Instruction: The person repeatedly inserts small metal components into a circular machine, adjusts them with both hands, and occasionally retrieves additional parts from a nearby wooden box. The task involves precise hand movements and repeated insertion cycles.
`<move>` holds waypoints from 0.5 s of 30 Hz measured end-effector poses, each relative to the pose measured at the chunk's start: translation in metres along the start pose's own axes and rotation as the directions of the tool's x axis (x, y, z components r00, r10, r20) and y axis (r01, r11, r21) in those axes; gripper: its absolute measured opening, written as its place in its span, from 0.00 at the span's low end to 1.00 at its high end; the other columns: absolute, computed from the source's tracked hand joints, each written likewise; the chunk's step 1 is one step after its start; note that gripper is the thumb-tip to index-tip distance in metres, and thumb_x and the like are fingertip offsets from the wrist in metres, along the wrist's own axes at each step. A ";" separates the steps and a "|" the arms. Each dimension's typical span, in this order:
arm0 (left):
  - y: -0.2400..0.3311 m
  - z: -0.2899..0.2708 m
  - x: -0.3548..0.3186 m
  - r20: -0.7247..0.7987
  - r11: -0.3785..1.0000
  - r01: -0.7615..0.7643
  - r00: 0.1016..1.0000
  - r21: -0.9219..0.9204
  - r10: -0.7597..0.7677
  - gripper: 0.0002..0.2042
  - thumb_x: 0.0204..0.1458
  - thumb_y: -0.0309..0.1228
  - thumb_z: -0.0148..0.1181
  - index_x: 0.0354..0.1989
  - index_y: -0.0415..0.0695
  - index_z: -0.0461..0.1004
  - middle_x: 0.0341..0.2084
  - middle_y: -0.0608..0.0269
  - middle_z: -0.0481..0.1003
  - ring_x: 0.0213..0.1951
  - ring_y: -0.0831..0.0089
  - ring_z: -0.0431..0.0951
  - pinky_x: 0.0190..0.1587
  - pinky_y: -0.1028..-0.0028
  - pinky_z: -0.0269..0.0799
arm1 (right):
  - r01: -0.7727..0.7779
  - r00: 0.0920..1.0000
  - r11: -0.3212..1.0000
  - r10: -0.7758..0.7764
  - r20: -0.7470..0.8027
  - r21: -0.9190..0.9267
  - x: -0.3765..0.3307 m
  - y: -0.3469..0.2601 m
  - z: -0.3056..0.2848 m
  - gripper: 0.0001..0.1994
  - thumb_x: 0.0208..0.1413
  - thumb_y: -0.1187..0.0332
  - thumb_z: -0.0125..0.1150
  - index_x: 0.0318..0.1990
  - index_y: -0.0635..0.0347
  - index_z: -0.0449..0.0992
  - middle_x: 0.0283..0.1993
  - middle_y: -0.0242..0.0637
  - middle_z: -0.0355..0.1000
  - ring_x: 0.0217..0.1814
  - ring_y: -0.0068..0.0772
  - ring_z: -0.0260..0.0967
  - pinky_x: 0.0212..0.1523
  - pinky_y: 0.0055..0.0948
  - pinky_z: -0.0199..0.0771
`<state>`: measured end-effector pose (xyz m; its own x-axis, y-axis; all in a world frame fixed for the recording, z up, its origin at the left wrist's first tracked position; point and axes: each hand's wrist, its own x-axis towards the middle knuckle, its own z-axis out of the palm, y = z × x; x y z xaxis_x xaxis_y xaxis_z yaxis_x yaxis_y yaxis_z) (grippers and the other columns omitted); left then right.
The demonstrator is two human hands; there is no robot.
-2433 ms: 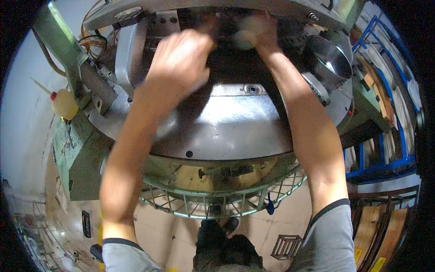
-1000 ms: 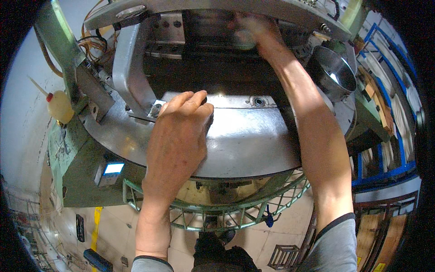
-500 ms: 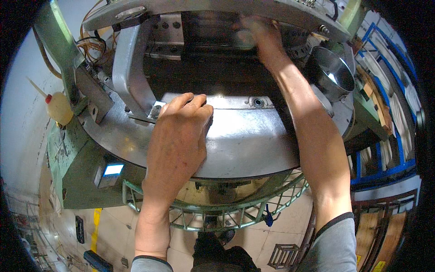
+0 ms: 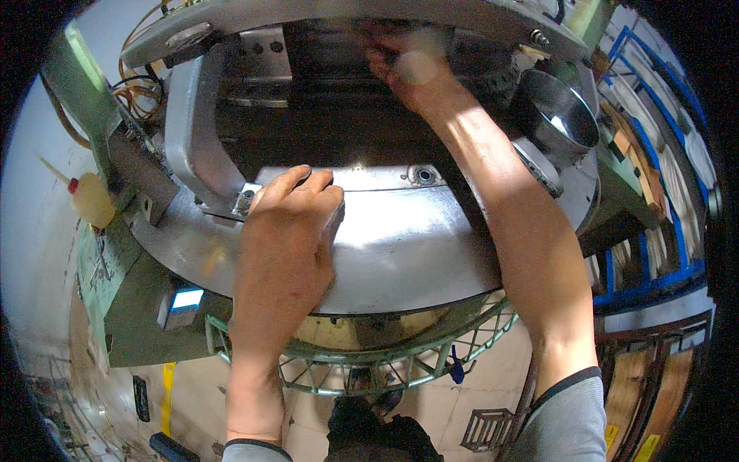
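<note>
My left hand (image 4: 285, 250) rests palm down on a shiny curved metal plate (image 4: 416, 239) at the front of a machine. Its fingers point away from me, slightly bent near the plate's back edge, with nothing seen in them. Deep in the dark opening behind the plate is my right hand (image 4: 416, 73), its arm stretched across the plate's right end. Motion and shadow smear those fingers, which point left; whether they hold anything is hidden. A grey metal bracket (image 4: 188, 135) stands left of the opening. Behind it sits a bolted metal block (image 4: 265, 58).
A heavy metal beam (image 4: 362, 17) spans the opening's top. To the right stands a round metal container (image 4: 556, 115); further right is a blue rack (image 4: 643, 285). A pale squeeze bottle (image 4: 93, 200) hangs at left, above a small lit display (image 4: 185, 299). Green lattice (image 4: 369, 373) curves below the plate.
My right hand has moved left and slightly farther into the opening. My left hand stays on the plate. The whole view has shifted a little.
</note>
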<state>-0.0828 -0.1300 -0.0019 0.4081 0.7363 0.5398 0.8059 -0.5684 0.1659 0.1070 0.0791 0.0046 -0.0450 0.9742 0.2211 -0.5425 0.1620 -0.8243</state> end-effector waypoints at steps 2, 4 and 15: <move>0.000 0.002 0.000 0.000 1.000 0.004 1.000 0.003 -0.004 0.08 0.55 0.25 0.52 0.40 0.36 0.74 0.46 0.50 0.76 0.52 0.49 0.73 0.55 0.58 0.68 | 0.050 0.997 0.998 -0.052 -0.060 -0.044 -0.002 -0.003 0.000 0.07 0.55 0.73 0.57 0.41 0.55 0.74 0.38 0.33 0.74 0.30 0.29 0.69 0.29 0.30 0.70; -0.001 0.002 -0.001 -0.018 1.000 0.007 1.000 -0.008 -0.007 0.08 0.55 0.25 0.52 0.40 0.36 0.75 0.46 0.50 0.77 0.52 0.49 0.73 0.54 0.58 0.69 | 0.152 0.978 0.984 -0.164 -0.127 -0.096 -0.005 -0.007 -0.002 0.06 0.55 0.73 0.56 0.40 0.55 0.74 0.36 0.34 0.73 0.27 0.29 0.67 0.26 0.29 0.68; 0.000 0.002 -0.001 -0.021 1.000 -0.002 1.000 0.004 0.002 0.08 0.55 0.25 0.54 0.40 0.36 0.75 0.46 0.50 0.77 0.52 0.49 0.74 0.54 0.58 0.69 | 0.249 0.942 0.929 -0.298 -0.155 -0.272 -0.002 -0.017 0.001 0.01 0.56 0.70 0.57 0.34 0.53 0.74 0.28 0.32 0.71 0.28 0.25 0.69 0.23 0.24 0.66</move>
<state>-0.0823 -0.1302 -0.0047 0.4007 0.7270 0.5576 0.8067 -0.5685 0.1615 0.1155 0.0744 0.0184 0.2496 0.8938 0.3727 -0.2870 0.4358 -0.8530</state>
